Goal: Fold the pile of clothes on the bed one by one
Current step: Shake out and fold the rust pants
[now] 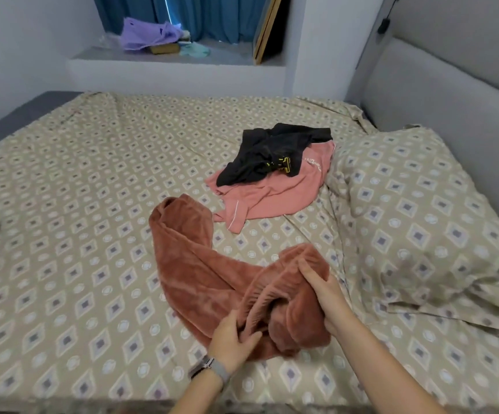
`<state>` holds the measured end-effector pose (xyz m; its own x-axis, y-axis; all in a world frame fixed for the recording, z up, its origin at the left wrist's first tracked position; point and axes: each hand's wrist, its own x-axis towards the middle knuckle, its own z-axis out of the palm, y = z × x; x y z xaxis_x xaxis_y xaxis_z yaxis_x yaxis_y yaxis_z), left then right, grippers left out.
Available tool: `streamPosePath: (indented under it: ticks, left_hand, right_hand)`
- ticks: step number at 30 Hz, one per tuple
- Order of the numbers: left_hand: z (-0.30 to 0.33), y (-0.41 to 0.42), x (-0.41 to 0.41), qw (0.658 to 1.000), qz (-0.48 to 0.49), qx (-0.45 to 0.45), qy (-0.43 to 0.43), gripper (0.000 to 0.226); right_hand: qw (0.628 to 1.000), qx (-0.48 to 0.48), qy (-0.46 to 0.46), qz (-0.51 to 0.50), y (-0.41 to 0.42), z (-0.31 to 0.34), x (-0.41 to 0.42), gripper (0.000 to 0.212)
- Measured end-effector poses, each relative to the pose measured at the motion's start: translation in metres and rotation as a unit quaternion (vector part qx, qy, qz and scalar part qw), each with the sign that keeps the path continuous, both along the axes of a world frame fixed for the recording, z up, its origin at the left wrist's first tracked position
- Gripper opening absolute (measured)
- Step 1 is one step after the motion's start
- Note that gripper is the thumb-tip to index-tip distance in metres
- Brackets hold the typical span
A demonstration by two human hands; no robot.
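While the rust fleece pants [200, 282] lie across the bed [63, 204], left hand [233, 339] & right hand [323, 291] both grip their bunched waistband; black garment [272, 153] on pink top [272, 198] beyond.

The patterned bed [92, 174] bears rust fleece trousers [200, 279], a pink garment [272, 195] and a pillow [421, 219].

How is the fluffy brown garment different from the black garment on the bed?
The fluffy brown garment is thick and plush; the black garment looks thin and smooth. The left hand and right hand grip the brown one; the black one lies untouched on a pink garment. Both are unfolded.
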<state>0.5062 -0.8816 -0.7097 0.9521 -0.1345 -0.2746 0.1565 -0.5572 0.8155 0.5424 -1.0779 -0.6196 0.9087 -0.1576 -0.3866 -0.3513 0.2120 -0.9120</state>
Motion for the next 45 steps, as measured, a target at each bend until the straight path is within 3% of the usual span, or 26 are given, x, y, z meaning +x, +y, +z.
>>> streamPosePath:
  ticks: [3, 4, 7, 8, 10, 12, 14, 17, 19, 23, 26, 31, 36, 40, 45]
  left_hand:
    - [-0.006, -0.002, -0.014, 0.993, 0.076, -0.087, 0.012, 0.009]
    - [0.001, -0.001, -0.019, 0.988, 0.091, -0.123, 0.016, 0.013]
    - [0.044, 0.007, -0.038, 0.972, 0.083, -0.216, 0.031, 0.07]
    - [0.059, 0.01, -0.041, 0.964, 0.075, -0.249, 0.044, 0.07]
    - [0.088, 0.014, -0.041, 0.943, 0.084, -0.318, 0.057, 0.048]
    - [0.118, 0.016, -0.042, 0.914, 0.121, -0.384, 0.059, 0.041]
    - [0.147, 0.015, -0.048, 0.897, 0.15, -0.413, 0.049, 0.029]
    - [0.182, 0.022, -0.061, 0.905, 0.175, -0.388, 0.004, 0.021]
    - [0.209, 0.031, -0.071, 0.914, 0.166, -0.369, -0.027, 0.018]
    - [0.28, 0.042, -0.094, 0.921, 0.124, -0.364, -0.067, 0.006]
    - [0.34, 0.046, -0.115, 0.922, 0.116, -0.341, -0.139, 0.006]
    - [0.439, 0.074, -0.153, 0.899, 0.163, -0.308, -0.267, 0.021]
    - [0.517, 0.099, -0.178, 0.872, 0.154, -0.296, -0.359, 0.028]
    - [0.526, 0.095, -0.183, 0.863, 0.172, -0.286, -0.379, 0.028]
    - [0.507, 0.093, -0.172, 0.874, 0.177, -0.244, -0.381, 0.017]
  right_hand:
    - [0.997, 0.083, 0.003, 0.008, -0.019, -0.01, -0.018, 0.105]
    - [0.994, 0.109, 0.012, 0.027, -0.025, -0.009, -0.026, 0.106]
    - [0.984, 0.158, 0.005, 0.084, -0.038, 0.007, -0.054, 0.088]
    - [0.981, 0.167, -0.004, 0.098, -0.038, 0.015, -0.06, 0.076]
    - [0.976, 0.175, -0.015, 0.132, -0.036, 0.035, -0.067, 0.059]
    - [0.979, 0.148, -0.03, 0.138, -0.03, 0.06, -0.076, 0.051]
    - [0.984, 0.103, -0.063, 0.133, -0.028, 0.082, -0.088, 0.055]
    - [0.983, -0.047, -0.146, 0.104, -0.036, 0.12, -0.109, 0.082]
    - [0.965, -0.133, -0.203, 0.099, -0.048, 0.144, -0.119, 0.086]
    - [0.914, -0.272, -0.264, 0.145, -0.065, 0.203, -0.146, 0.058]
    - [0.869, -0.369, -0.281, 0.171, -0.058, 0.255, -0.17, 0.056]
    - [0.836, -0.405, -0.37, 0.002, -0.047, 0.338, -0.2, 0.087]
    - [0.772, -0.422, -0.468, -0.084, -0.037, 0.418, -0.232, 0.05]
    - [0.789, -0.382, -0.474, -0.09, -0.028, 0.428, -0.245, 0.045]
    - [0.757, -0.475, -0.438, -0.097, -0.04, 0.408, -0.24, 0.033]
